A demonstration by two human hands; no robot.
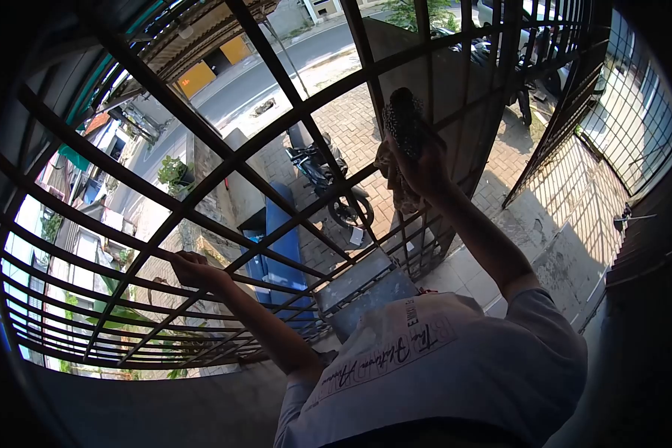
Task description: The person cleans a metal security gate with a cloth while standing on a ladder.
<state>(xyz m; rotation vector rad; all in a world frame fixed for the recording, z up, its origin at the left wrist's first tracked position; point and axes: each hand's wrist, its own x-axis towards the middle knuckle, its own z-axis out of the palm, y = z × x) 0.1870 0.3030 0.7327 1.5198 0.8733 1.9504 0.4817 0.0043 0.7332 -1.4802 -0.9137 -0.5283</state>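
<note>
Though bunched, cloth [403,119] against grille [302,112].

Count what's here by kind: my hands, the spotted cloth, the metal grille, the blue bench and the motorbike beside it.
hands: 2, the left hand gripping a bar, the right hand holding the cloth
dark spotted cloth: 1
metal grille: 1
blue bench: 1
motorbike beside the bench: 1
Total: 6
</note>
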